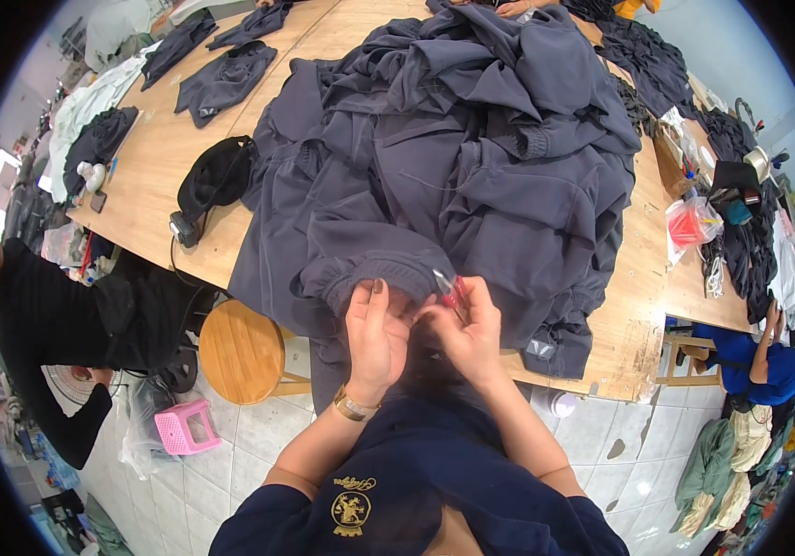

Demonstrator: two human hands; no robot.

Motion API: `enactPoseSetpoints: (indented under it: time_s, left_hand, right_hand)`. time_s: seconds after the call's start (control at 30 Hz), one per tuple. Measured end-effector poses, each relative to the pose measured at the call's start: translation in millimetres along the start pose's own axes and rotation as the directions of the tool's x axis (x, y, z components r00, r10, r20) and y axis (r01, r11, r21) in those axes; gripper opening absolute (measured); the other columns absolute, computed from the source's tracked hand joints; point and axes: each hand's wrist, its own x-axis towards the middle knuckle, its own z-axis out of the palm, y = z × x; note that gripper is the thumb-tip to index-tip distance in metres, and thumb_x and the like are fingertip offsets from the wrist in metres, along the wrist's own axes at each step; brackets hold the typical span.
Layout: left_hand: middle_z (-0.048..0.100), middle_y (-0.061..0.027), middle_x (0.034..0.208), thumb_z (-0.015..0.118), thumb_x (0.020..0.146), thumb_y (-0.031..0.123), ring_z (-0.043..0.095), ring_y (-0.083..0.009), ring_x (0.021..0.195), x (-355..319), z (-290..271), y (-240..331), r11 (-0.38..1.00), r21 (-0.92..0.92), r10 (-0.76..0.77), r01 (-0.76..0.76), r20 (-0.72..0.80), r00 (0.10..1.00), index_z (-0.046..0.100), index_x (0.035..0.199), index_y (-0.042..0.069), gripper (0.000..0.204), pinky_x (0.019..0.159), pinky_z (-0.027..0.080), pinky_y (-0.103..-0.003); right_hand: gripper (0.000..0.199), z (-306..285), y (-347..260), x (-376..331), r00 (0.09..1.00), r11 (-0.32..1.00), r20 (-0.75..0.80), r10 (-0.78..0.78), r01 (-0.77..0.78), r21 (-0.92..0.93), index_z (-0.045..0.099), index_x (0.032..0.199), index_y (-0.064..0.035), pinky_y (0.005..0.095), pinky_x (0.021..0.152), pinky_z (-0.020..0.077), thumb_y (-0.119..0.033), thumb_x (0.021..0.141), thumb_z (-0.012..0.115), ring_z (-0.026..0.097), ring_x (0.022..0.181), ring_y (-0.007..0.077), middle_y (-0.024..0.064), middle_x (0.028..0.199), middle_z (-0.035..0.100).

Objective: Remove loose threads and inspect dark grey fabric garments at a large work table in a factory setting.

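- Head view: my left hand [377,338] grasps the gathered cuff [393,271] of a dark grey garment [346,232], at the near edge of the wooden table [634,324].
- My right hand [471,329] clasps red-handled snips [451,295], blades near the cuff.

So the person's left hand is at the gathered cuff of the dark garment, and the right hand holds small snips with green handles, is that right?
Not quite: the small snips have red handles, not green ones, as the head view shows. The right hand does hold them, and the left hand is at the gathered cuff of the dark garment.
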Motion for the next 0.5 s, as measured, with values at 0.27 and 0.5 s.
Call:
enactPoseSetpoints:
  time_s: [0.27,0.5]
  left_hand:
    - [0.06,-0.0101,0.11,0.046,0.099,0.019,0.061,-0.02,0.097,-2.4,-10.5,-1.4,0.962,0.267,-0.059,0.058,-0.002,0.998,0.051,0.117,0.001,0.026,0.076,0.057,-0.038]
    - [0.059,-0.0061,0.113,0.053,0.096,0.032,0.059,-0.0133,0.094,18.4,-28.3,16.8,0.804,0.583,-0.137,0.118,-0.011,0.99,0.055,0.116,0.003,0.036,0.083,0.049,-0.033]
  right_hand:
    - [0.014,-4.0,10.0,13.4,1.0,0.98,-0.013,0.018,-0.02,-0.197,0.064,0.093,0.0006,0.0216,0.057,0.0441,-0.005,0.08,0.065,0.056,0.06,0.0089,0.0083,0.065,0.061]
    - [0.011,-33.9,12.7,16.9,0.838,0.592,0.428,0.339,-0.544,0.595,0.065,0.096,-0.0012,0.018,0.066,0.0433,-0.005,0.086,0.064,0.056,0.075,0.0033,-0.0032,0.087,0.064]
